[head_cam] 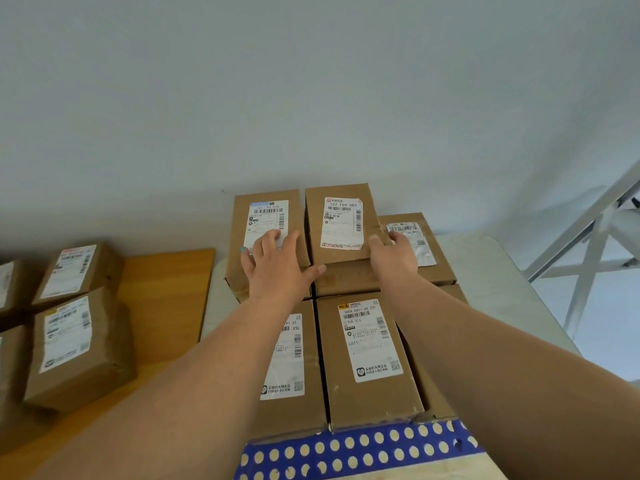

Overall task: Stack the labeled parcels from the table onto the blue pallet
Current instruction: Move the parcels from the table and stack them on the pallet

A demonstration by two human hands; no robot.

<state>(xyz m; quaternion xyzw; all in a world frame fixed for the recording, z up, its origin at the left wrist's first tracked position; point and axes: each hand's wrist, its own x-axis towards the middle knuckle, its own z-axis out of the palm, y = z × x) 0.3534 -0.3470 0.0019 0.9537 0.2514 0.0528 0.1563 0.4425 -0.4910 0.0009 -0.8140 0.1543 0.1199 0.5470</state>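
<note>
Several brown labeled parcels are stacked on the blue pallet [349, 452], whose perforated blue edge shows at the bottom. My left hand [277, 265] lies flat, fingers spread, on the far left parcel [266, 216], its thumb reaching toward the far middle parcel [341, 223]. My right hand [394, 252] holds the right side of that middle parcel, fingers curled round its edge. A lower parcel [422, 251] sits behind my right hand. Two near parcels [367, 351] lie under my forearms. More parcels [76, 348] wait on the wooden table [166, 296] at left.
A pale wall stands directly behind the stack. A white surface [498, 289] extends right of the pallet, with a white metal frame [588, 258] beyond it. More labeled parcels [74, 270] sit at the table's far left.
</note>
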